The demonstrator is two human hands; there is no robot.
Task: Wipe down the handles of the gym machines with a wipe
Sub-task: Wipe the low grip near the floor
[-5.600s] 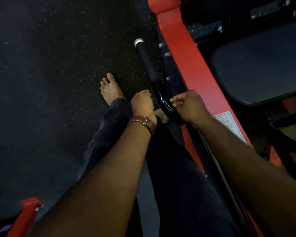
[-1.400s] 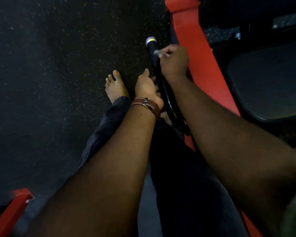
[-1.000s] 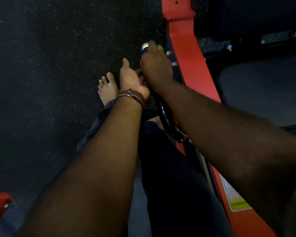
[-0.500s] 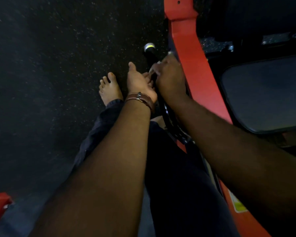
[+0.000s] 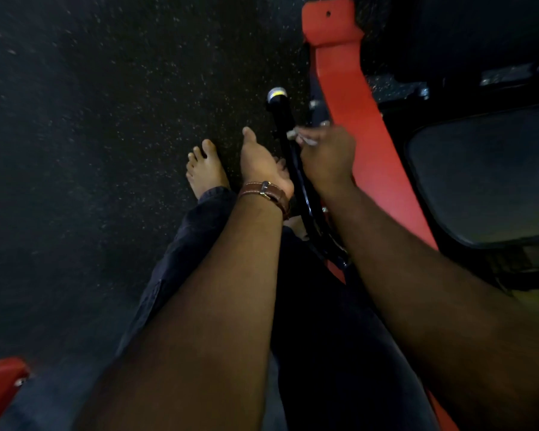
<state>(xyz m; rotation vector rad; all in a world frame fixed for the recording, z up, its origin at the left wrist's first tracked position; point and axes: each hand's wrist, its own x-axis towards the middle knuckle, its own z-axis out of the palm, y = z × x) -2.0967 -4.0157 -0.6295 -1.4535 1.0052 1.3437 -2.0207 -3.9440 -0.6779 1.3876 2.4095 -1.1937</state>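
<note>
A black machine handle with a silver end cap sticks up beside the red frame. My right hand grips the handle's shaft with a small pale wipe pinched in its fingers, a little below the capped grip. My left hand, with a brown watch strap at the wrist, rests against the left side of the handle lower down, thumb straight; its fingers are mostly hidden behind the palm.
A dark seat pad lies right of the red frame. Speckled black rubber floor fills the left. My bare foot and dark trouser legs are below the hands. Another red frame piece shows at bottom left.
My right hand slid from the handle's capped end down the shaft with the wipe. My left hand stayed beside the handle.
</note>
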